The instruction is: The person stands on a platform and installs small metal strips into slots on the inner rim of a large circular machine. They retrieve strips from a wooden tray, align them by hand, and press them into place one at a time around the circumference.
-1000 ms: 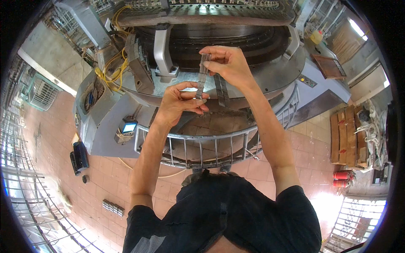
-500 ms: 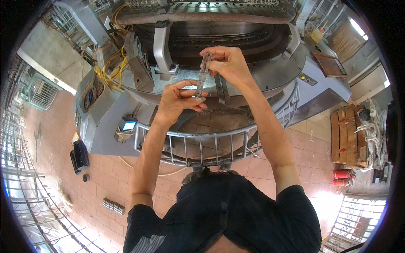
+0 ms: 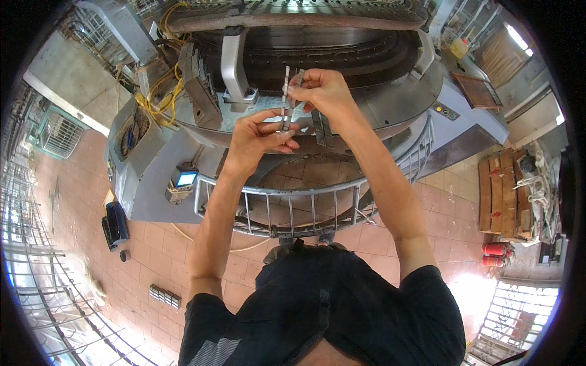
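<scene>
My left hand (image 3: 256, 143) is closed in a pinch on the lower end of a narrow, shiny segmented metal strip (image 3: 287, 78). Higher up, my right hand (image 3: 326, 93) pinches the same strip between thumb and fingers. A second, darker strip (image 3: 299, 77) stands out beside it, partly covered by the right fingers. Both strips are held nearly upright above the grey rim (image 3: 390, 110) of a large round machine. Just beyond the hands, a dark metal bar (image 3: 318, 128) lies across that rim.
A curved metal railing (image 3: 293, 193) runs between my body and the machine. A silver bracket (image 3: 233, 67) stands left of my hands, with yellow hoses (image 3: 160, 104) farther left. A small lit screen (image 3: 185, 179) sits low on the left; wooden pallets (image 3: 502, 189) stand at right.
The strip has turned more upright, and two strips now show apart at the top where one showed before. My right hand has shifted slightly left; the left stays near its place.
</scene>
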The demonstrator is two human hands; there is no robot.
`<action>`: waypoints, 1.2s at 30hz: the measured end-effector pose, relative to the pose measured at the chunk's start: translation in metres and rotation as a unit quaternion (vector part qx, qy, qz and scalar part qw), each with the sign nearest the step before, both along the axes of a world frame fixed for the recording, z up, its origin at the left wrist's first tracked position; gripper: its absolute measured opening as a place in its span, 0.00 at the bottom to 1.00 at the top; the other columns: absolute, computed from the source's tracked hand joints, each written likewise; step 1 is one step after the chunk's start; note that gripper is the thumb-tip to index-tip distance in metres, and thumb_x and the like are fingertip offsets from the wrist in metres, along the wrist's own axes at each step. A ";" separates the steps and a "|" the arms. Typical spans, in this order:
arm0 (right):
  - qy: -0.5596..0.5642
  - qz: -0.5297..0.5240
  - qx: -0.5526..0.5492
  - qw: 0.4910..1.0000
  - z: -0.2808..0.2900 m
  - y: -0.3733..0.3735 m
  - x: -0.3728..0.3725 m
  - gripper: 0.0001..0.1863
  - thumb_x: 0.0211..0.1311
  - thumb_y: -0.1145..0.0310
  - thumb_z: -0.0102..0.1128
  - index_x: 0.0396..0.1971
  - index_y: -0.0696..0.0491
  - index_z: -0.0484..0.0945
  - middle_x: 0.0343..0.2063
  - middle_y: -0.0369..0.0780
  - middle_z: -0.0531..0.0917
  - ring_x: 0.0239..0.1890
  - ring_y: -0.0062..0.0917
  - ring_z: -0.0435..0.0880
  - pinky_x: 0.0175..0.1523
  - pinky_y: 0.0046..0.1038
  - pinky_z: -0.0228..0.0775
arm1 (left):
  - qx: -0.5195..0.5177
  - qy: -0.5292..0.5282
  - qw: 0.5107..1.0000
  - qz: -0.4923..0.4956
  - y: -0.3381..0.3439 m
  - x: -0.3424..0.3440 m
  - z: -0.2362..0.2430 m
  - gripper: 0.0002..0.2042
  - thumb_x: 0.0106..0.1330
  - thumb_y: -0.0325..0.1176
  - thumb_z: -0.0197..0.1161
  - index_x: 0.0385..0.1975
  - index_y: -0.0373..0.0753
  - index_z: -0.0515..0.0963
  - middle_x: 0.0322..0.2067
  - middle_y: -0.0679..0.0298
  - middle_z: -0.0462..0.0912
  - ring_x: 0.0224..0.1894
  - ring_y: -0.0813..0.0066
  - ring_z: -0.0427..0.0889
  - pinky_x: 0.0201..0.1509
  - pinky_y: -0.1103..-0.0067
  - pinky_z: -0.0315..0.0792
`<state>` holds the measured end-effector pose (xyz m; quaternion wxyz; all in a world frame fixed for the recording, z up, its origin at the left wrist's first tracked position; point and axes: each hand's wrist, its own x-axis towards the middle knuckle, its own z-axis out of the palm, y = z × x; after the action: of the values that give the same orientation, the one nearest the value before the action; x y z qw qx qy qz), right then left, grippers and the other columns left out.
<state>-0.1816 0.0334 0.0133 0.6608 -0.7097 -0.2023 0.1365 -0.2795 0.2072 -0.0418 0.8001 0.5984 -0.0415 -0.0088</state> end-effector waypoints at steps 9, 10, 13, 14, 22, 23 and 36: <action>-0.062 -0.002 0.065 0.996 0.002 -0.002 0.003 0.14 0.64 0.76 0.64 0.49 0.56 0.83 0.32 0.35 0.86 0.32 0.14 0.81 0.33 0.19 0.72 | -0.029 -0.016 0.999 -0.018 0.009 0.002 -0.004 0.21 0.63 0.16 0.65 0.57 0.34 0.76 0.43 0.45 0.86 0.34 0.61 0.90 0.33 0.76 0.88; -0.074 -0.002 0.066 0.995 0.003 -0.003 0.004 0.14 0.64 0.76 0.64 0.49 0.56 0.83 0.32 0.36 0.87 0.32 0.14 0.81 0.33 0.19 0.72 | -0.026 -0.018 0.999 -0.021 0.010 0.001 -0.004 0.21 0.63 0.16 0.65 0.57 0.34 0.76 0.43 0.45 0.86 0.34 0.61 0.90 0.33 0.76 0.88; -0.104 0.002 0.046 0.993 0.004 -0.002 0.005 0.14 0.64 0.76 0.64 0.50 0.56 0.83 0.33 0.36 0.87 0.33 0.15 0.82 0.34 0.19 0.73 | -0.023 -0.014 0.999 -0.024 0.010 0.001 -0.003 0.21 0.62 0.16 0.66 0.56 0.32 0.76 0.43 0.45 0.86 0.33 0.62 0.90 0.33 0.77 0.87; -0.113 0.004 0.036 0.993 0.004 -0.002 0.005 0.14 0.65 0.76 0.63 0.50 0.57 0.83 0.33 0.37 0.87 0.34 0.15 0.83 0.34 0.19 0.74 | -0.023 -0.010 0.999 -0.023 0.010 0.000 -0.003 0.20 0.62 0.16 0.66 0.55 0.30 0.76 0.42 0.46 0.87 0.33 0.63 0.90 0.33 0.78 0.87; -0.130 -0.006 -0.008 0.991 0.002 -0.004 0.012 0.11 0.59 0.77 0.64 0.43 0.59 0.84 0.29 0.35 0.86 0.30 0.14 0.82 0.33 0.18 0.71 | -0.012 0.001 0.999 -0.031 0.012 0.001 -0.002 0.21 0.62 0.16 0.66 0.57 0.30 0.76 0.43 0.44 0.86 0.34 0.61 0.90 0.33 0.76 0.88; -0.140 -0.017 -0.031 0.989 0.002 -0.004 0.014 0.11 0.58 0.77 0.64 0.42 0.59 0.83 0.29 0.35 0.86 0.29 0.14 0.81 0.32 0.17 0.70 | -0.010 0.003 0.999 -0.033 0.013 0.002 -0.002 0.21 0.62 0.16 0.66 0.56 0.30 0.75 0.43 0.44 0.86 0.34 0.61 0.90 0.34 0.76 0.88; -0.023 0.064 0.023 0.997 0.003 0.003 0.004 0.10 0.65 0.65 0.67 0.30 0.57 0.85 0.23 0.34 0.82 0.26 0.14 0.77 0.29 0.19 0.63 | -0.024 0.018 1.000 0.004 0.009 0.007 0.006 0.18 0.63 0.16 0.65 0.54 0.27 0.75 0.44 0.46 0.86 0.36 0.58 0.90 0.37 0.75 0.88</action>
<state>-0.1780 0.0363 0.0163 0.6620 -0.6828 -0.2660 0.1575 -0.2729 0.2165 -0.0360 0.8150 0.5787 -0.0251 -0.0157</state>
